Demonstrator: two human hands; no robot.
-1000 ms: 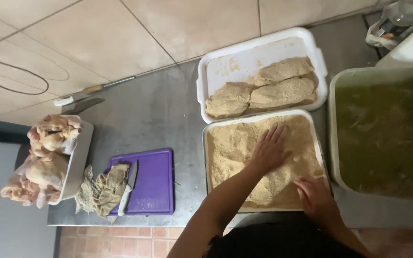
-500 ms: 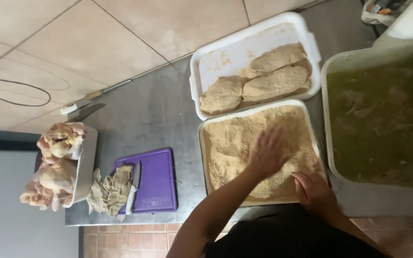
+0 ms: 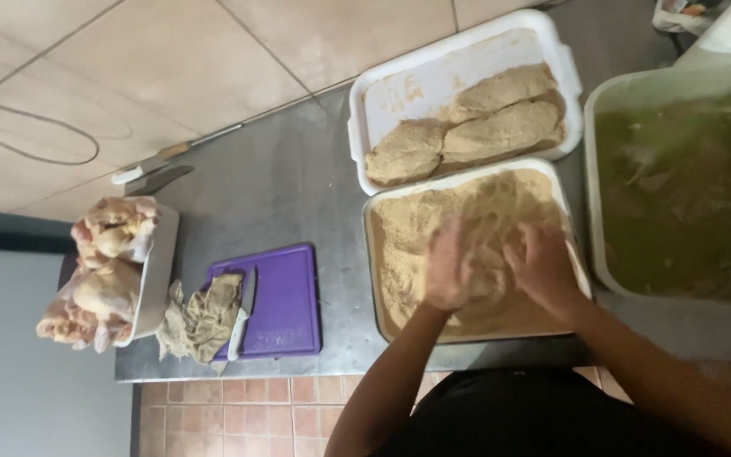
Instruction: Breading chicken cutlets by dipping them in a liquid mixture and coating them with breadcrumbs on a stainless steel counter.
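I see left hand (image 3: 448,272) and right hand (image 3: 540,264) palms-down, side by side in crumb tray (image 3: 380,279), fingers toward 12 o'clock, blurred, grip can't tell

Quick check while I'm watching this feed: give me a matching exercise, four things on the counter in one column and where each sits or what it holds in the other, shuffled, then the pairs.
Things:
1. purple cutting board
2. far white tray
3. near tray
4. large tub

Places or states:
A. holds greenish liquid, at the right
B. holds loose crumbs, with both hands in it
C. holds breaded pieces, toward the wall
D. carries a knife, beside a crumpled cloth

Pairs: 1-D, 2-C, 3-B, 4-A

The left hand and right hand are blurred over the crumbs.
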